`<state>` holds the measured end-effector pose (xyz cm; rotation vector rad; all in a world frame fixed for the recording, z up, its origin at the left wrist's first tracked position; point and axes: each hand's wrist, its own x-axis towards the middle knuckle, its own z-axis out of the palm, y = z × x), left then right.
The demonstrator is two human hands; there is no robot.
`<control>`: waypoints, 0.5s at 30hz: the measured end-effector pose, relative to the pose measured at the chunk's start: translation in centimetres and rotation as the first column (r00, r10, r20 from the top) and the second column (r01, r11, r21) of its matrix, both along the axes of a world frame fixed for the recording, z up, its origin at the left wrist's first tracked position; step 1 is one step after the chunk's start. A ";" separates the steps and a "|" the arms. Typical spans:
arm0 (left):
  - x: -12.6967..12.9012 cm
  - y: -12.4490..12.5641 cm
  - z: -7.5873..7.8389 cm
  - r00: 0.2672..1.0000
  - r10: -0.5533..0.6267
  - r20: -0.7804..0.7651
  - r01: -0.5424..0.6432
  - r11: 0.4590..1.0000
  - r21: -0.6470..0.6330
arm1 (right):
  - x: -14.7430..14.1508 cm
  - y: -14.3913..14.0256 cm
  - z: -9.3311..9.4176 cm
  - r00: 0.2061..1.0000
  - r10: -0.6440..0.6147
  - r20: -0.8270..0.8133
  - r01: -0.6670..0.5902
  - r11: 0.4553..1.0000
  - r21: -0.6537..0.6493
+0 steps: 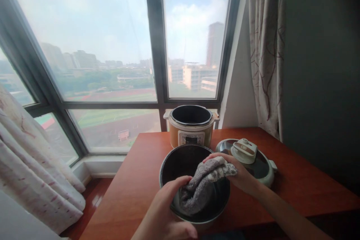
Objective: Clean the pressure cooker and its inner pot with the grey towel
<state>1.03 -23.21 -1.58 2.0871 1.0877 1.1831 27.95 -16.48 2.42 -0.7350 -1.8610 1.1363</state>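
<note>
A dark inner pot (pixel 180 165) sits on a reddish wooden table (pixel 135 191), nearest the viewer. The left hand (pixel 165 213) curls its fingers over the pot's near rim. The right hand (pixel 239 174) pinches a grey cloth (pixel 199 189) that hangs into the pot. Behind stands the open cooker body (pixel 191 125); its panel lettering is too small to read. The lid (pixel 249 159) lies to the right. Window (pixel 112 45) and curtains (pixel 266 48) surround.
</note>
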 end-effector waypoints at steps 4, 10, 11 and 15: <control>1.3 0.0 1.1 0.996 0.068 -0.057 -0.070 0.997 -0.037 | 0.6 0.1 -0.3 0.997 0.013 0.082 -0.014 1.000 0.015; 1.7 1.1 2.9 0.963 0.258 0.083 -0.264 0.962 0.071 | 2.0 -0.5 0.9 0.963 0.036 0.268 -0.063 0.994 0.091; 1.7 1.1 3.1 0.969 0.237 0.066 -0.242 0.967 0.083 | 2.0 -0.9 1.2 0.952 0.028 0.303 -0.065 0.992 0.112; 2.7 0.5 3.3 0.993 0.111 0.033 -0.114 0.989 0.094 | 0.3 -2.8 2.1 0.898 0.051 0.438 -0.129 0.980 0.151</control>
